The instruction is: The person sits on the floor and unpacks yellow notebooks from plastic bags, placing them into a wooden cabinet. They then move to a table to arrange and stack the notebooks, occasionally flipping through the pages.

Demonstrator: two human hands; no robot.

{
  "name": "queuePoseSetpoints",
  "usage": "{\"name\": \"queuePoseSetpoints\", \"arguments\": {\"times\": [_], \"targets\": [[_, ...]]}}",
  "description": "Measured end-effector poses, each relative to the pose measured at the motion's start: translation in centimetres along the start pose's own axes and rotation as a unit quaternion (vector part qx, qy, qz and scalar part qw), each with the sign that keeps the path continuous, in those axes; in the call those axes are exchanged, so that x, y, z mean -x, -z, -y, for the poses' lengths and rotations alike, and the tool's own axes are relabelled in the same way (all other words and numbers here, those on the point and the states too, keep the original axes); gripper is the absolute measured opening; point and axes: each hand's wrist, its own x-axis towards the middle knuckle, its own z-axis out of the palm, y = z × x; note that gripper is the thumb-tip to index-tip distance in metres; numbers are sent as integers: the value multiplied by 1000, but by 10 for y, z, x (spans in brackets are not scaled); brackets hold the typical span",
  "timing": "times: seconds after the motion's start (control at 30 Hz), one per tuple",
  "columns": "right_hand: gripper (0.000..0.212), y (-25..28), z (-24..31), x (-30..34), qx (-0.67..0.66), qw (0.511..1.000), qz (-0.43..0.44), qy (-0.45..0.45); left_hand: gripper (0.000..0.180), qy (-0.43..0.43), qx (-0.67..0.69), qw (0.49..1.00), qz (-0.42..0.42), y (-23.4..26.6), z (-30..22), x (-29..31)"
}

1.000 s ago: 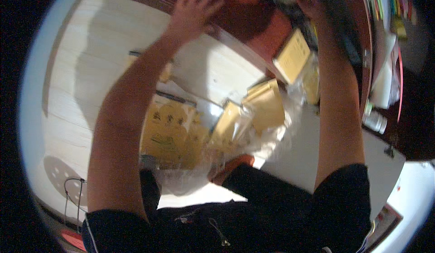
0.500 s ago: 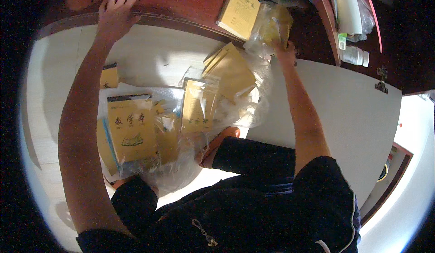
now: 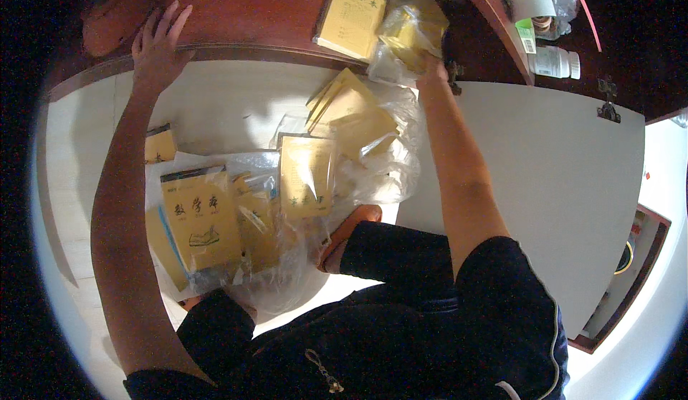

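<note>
My left hand (image 3: 161, 45) rests on the front edge of a dark red shelf (image 3: 236, 13), its fingers stretched and spread, holding nothing. My right hand (image 3: 432, 74) grips the near side of a clear plastic bag of yellow notebooks (image 3: 412, 35) on the same shelf; some of its fingers are hidden. Just left of that bag lies a stack of tan notebooks (image 3: 351, 17). Below the shelf, a large clear bag holds tan notebooks (image 3: 203, 217), one with a shoe-like or book-like drawing on its cover. Another wrapped notebook (image 3: 307, 174) lies beside it.
Loose tan notebooks (image 3: 355, 113) fan out in torn plastic near the shelf front. An open white cabinet door (image 3: 545, 178) with metal hinges stands at the right. A white bottle (image 3: 555, 63) lies inside, past an upright divider (image 3: 494, 24). My foot (image 3: 351, 232) is beside the bags.
The whole scene has shifted slightly left as my head moved. The bag in my right hand sits at a somewhat different tilt. My left hand stays spread on the shelf edge.
</note>
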Motion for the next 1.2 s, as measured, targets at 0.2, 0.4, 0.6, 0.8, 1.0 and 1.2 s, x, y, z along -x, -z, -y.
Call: {"name": "queuePoseSetpoints", "arguments": {"times": [0.2,0.4,0.6,0.8,1.0,1.2], "targets": [[39,-23,-6,36,-40,992,-57,-108,75,1,-5,1000,9,4,-1,-3],[36,-30,-4,22,-19,984,-58,-167,75,5,-7,999,31,6,-3,-3],[32,-52,4,69,-81,982,1,-169,73,-15,3,1000,11,3,2,-2],[28,-51,-4,53,-154,972,9,-176,71,-19,32,999,-8,-20,3,2],[30,-44,5,51,-186,966,36,-176,53,40,141,985,87,-16,-23,2],[38,-33,25,83,-114,963,69,-233,38,123,561,816,72,21,-88,-2]]}}
